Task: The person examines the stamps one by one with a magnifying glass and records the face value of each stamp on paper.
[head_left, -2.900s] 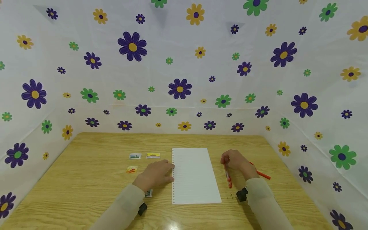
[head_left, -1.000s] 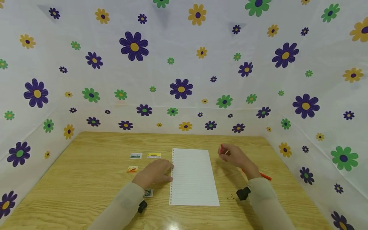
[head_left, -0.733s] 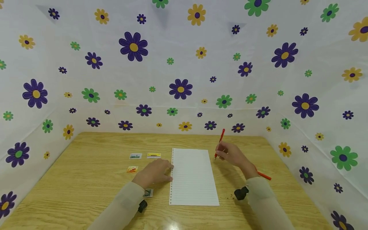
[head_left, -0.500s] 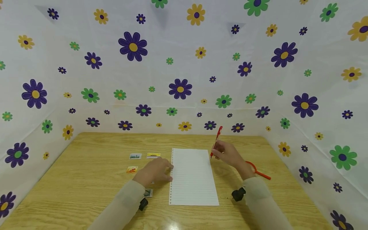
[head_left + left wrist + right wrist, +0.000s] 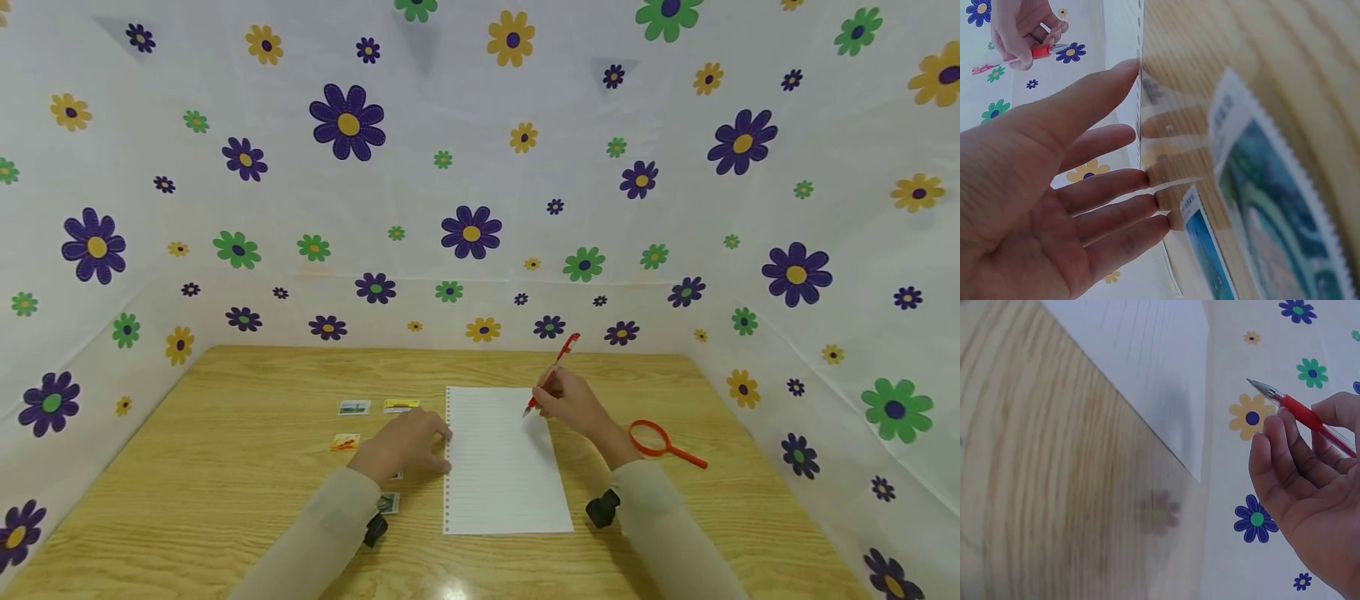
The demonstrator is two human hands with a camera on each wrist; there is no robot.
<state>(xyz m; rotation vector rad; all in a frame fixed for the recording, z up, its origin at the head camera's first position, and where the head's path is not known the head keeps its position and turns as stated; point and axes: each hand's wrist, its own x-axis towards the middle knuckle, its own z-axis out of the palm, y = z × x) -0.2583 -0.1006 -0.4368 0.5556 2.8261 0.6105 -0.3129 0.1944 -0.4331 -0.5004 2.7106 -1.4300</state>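
Swung inward in the head view, the right hand (image 5: 576, 407) has brought the red pen (image 5: 557, 364) from the edge of the lined sheet (image 5: 502, 467) to above it, uncovering the red magnifying glass (image 5: 670, 448). Left wrist view: the left hand (image 5: 1032, 215) meets the sheet's holed edge with straight, relaxed fingers, near stamps (image 5: 1279, 206). Right wrist view: fingers pinch the pen, tip off the page.

Head view is looking forward, down from near side, taking in tabletop (image 5: 187, 475), far backdrop (image 5: 420, 183). Left-wrist view is facing far, rolled sideways, close to left hand (image 5: 1035, 212); right-wrist view is facing far, rolled opposite way, close to right hand (image 5: 1316, 500). All three are sharing red pen (image 5: 1302, 414).
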